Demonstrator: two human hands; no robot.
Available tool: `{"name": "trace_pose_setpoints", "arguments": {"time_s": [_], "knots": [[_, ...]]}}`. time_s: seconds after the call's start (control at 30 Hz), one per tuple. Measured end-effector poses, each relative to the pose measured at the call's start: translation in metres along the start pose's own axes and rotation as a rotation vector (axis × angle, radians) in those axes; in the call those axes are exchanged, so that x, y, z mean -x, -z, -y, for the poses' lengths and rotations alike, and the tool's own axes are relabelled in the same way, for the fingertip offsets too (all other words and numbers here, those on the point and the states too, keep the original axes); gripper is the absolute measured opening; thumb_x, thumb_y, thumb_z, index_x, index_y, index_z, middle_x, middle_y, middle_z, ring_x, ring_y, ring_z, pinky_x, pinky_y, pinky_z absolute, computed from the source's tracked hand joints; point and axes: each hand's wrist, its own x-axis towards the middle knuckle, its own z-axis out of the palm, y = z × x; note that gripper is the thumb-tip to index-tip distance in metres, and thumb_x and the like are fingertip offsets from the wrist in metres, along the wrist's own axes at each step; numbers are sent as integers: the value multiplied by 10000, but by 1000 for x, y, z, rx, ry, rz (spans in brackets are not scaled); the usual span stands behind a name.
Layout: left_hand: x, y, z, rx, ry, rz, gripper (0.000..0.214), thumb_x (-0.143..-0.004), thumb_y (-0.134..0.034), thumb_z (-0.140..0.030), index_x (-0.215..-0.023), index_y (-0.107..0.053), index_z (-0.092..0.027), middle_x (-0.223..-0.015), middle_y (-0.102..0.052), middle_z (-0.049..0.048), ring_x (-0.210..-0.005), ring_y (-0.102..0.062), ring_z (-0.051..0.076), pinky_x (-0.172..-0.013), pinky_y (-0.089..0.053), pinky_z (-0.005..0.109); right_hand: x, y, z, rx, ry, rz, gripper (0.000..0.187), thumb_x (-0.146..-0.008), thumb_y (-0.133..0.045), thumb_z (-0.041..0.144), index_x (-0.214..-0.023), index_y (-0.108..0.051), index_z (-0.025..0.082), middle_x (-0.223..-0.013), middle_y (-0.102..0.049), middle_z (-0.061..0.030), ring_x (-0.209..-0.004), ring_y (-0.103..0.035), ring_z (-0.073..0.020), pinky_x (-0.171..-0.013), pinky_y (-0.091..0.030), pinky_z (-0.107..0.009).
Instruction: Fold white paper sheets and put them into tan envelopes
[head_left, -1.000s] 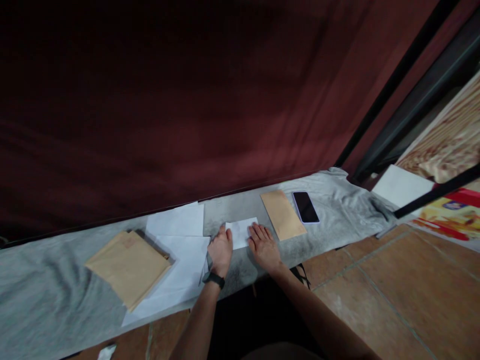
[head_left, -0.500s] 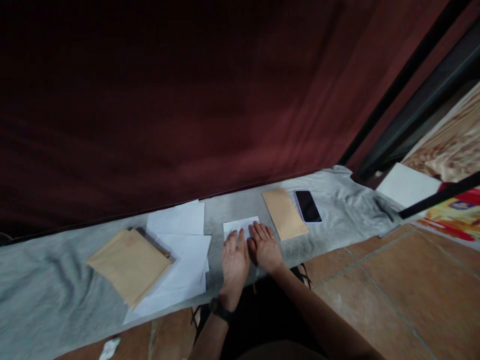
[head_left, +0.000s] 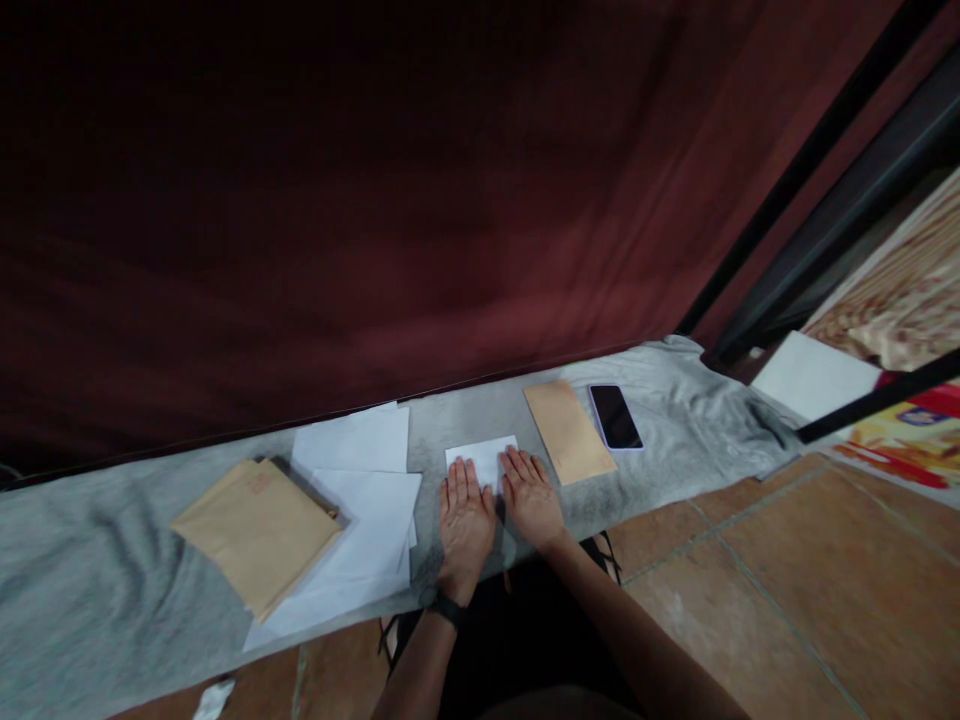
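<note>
Left hand (head_left: 466, 515) and right hand (head_left: 532, 500) rest flat on a small white paper (head_left: 484, 456).
Each grip is unclenched and flattened out; the paper lies on the gray cloth-covered desk (head_left: 429, 435), between loose white sheets (head_left: 371, 510) and a kraft envelope (head_left: 570, 432).

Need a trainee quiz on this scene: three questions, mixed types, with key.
1. True or false: the left hand and right hand both touch the small paper.
2. Fill in: from the person's side, the phone lies to the ____ of the single envelope.
3. Multiple choice: what does the brown stack partly cover?
A) the phone
B) the large white sheets
C) the small paper

Key: 1. True. 2. Right. 3. B.
</note>
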Motion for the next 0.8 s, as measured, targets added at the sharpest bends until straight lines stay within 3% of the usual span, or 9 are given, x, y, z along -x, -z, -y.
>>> {"name": "trace_pose_setpoints", "arguments": {"time_s": [0.2, 0.37, 0.7, 0.8], "knots": [[2, -1, 2, -11, 44, -12, 611, -975, -346, -252, -1538, -284, -22, -1593, -312, 219, -1505, -261, 284, -1223, -250, 512, -1, -2, -2, -18, -12, -48, 480, -1014, -358, 193, -1471, -474, 111, -1530, -466, -108, -1436, -398, -233, -1192, -298, -439], [1, -2, 0, -33, 46, 13, 600, -968, -339, -231, -1523, -307, -6, -1597, -305, 218, -1515, -227, 279, -1229, -236, 501, 7, 4, 7, -68, 153, 28, 458, -1039, -354, 270, -1455, -503, 150, -1525, -481, -80, -1426, -413, -201, -1208, -279, -406], [-2, -1, -4, -18, 72, 6, 574, -995, -316, -263, -1516, -319, -21, -1579, -349, 218, -1509, -245, 287, -1235, -213, 529, 18, 2, -10, 23, 30, -28, 487, -1035, -361, 288, -1493, -452, 151, -1513, -489, -97, -1402, -449, -234, -1193, -270, -448], [-8, 1, -17, 50, -36, 66, 566, -1004, -291, -265, -1533, -311, -64, -1605, -328, 163, -1518, -220, 253, -1246, -217, 489, 19, 4, -9, 32, 39, -5, 492, -1020, -362, 251, -1493, -453, 148, -1525, -473, -100, -1412, -432, -246, -1193, -254, -456]]}}
